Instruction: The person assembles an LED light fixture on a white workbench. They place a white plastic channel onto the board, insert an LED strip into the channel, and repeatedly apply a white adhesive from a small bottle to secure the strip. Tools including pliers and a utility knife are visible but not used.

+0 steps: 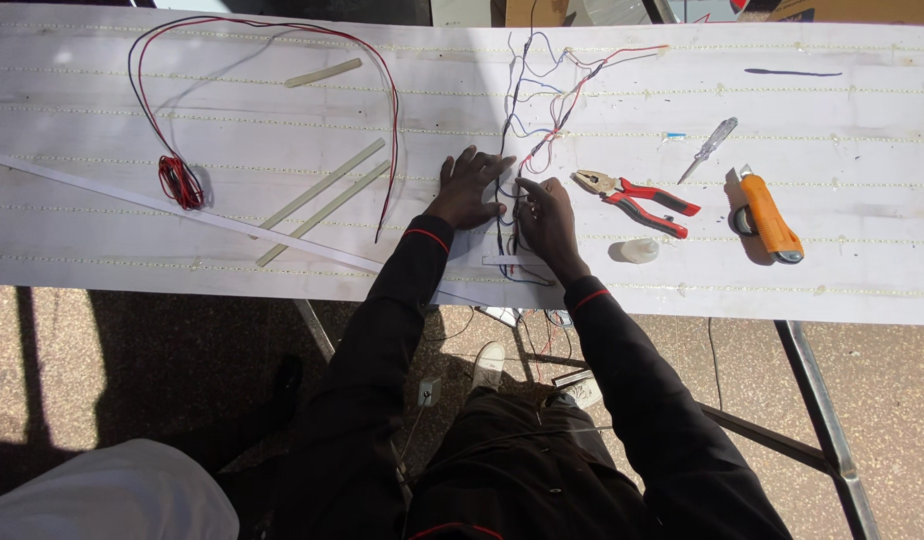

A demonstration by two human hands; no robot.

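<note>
**Both hands on the wire bundle at mid-frame**

At the upper left of the frame a red and black wire loop lies on the white board, its coiled end bunched so tightly that you cannot count the turns. Right of it lie pale plastic strips, and a long white strip runs diagonally until your left sleeve hides its end.

Your left hand lies flat with fingers spread, pressing the board just beside the wire bundle. Your right hand is curled, fingertips pinching thin wires of that bundle; the exact wire is too fine to make out. The bundle climbs from your hands toward the top centre.

Further right lie red-handled pliers, a small clear bottle, a screwdriver and an orange utility knife. Cardboard boxes at the top edge are cut off.
</note>
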